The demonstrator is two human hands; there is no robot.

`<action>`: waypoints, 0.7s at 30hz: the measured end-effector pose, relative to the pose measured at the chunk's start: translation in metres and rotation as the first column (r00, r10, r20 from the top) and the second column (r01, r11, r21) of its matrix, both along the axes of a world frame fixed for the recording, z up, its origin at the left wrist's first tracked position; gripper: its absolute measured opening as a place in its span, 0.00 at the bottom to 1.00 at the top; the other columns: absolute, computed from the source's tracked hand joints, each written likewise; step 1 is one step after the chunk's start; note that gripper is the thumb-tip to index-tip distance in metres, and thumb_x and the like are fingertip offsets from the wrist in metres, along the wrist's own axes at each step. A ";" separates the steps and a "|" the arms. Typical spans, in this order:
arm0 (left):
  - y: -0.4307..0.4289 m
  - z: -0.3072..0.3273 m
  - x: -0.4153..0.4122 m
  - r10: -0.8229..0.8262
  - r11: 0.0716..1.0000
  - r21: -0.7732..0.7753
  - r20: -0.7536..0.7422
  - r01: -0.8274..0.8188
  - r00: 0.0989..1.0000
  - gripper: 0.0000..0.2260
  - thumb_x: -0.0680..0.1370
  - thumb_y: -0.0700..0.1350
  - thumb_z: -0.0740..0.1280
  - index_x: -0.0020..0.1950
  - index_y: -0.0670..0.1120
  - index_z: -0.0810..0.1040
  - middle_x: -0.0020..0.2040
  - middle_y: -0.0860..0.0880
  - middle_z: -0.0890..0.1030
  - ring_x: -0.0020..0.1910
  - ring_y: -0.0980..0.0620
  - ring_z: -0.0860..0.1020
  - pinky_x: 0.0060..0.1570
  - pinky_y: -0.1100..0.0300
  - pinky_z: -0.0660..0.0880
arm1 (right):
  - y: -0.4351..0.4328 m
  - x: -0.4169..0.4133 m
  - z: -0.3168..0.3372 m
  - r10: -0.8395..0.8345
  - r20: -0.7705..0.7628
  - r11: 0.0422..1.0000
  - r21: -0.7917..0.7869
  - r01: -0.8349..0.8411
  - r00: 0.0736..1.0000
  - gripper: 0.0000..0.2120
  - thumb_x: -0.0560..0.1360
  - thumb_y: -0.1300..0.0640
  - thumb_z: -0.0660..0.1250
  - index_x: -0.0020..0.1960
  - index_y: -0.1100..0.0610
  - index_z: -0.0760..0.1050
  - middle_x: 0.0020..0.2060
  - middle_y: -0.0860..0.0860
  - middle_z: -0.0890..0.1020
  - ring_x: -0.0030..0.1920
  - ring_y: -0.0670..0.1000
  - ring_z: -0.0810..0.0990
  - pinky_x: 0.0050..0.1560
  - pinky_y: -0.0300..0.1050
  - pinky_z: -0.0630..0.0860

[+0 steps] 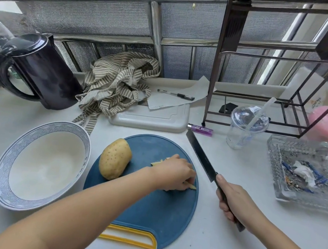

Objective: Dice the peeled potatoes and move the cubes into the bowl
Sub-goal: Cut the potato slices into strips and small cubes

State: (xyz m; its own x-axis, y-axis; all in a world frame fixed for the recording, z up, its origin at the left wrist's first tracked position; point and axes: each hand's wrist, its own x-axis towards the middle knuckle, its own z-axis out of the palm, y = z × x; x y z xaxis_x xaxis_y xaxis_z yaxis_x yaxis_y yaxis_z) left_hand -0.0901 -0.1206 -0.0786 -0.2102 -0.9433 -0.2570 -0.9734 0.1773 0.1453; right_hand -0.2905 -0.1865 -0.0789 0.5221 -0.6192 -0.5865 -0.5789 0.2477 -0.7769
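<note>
My left hand clamps the potato strips; my right hand grips the knife; if strips slide, the blade could catch my fingertips.

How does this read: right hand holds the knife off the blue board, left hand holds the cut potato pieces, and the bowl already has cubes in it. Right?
Wrong about the bowl: the head view shows it empty, its white inside bare. The rest stands: the right hand holds the knife off the cutting board, the left hand holds the cut potato pieces.
</note>
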 end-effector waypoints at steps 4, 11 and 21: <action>0.003 0.007 0.007 0.006 0.998 -0.064 -0.008 -0.007 1.000 0.07 0.75 0.47 0.65 0.50 0.47 0.79 0.47 0.49 0.79 0.49 0.48 0.75 0.49 0.58 0.61 | 0.002 0.002 0.000 0.006 -0.022 1.000 0.015 -0.005 1.000 0.25 0.79 0.36 0.57 0.36 0.56 0.65 0.27 0.53 0.65 0.23 0.51 0.61 0.24 0.39 0.61; 0.031 0.016 0.062 0.210 0.971 -0.099 -0.085 -0.218 0.974 0.09 0.78 0.48 0.66 0.56 0.49 0.80 0.54 0.50 0.78 0.55 0.49 0.73 0.55 0.56 0.64 | 0.000 0.015 -0.003 0.087 -0.047 0.996 -0.013 -0.088 0.995 0.25 0.79 0.36 0.57 0.36 0.56 0.65 0.26 0.52 0.66 0.24 0.51 0.61 0.25 0.38 0.60; 0.062 -0.015 0.017 0.350 0.818 -0.306 -0.408 -0.488 0.843 0.07 0.74 0.44 0.68 0.50 0.44 0.82 0.51 0.46 0.77 0.52 0.45 0.75 0.52 0.55 0.71 | -0.013 0.017 0.003 0.168 -0.129 0.978 -0.100 -0.181 0.977 0.25 0.80 0.38 0.56 0.35 0.56 0.66 0.24 0.50 0.68 0.22 0.50 0.62 0.21 0.35 0.59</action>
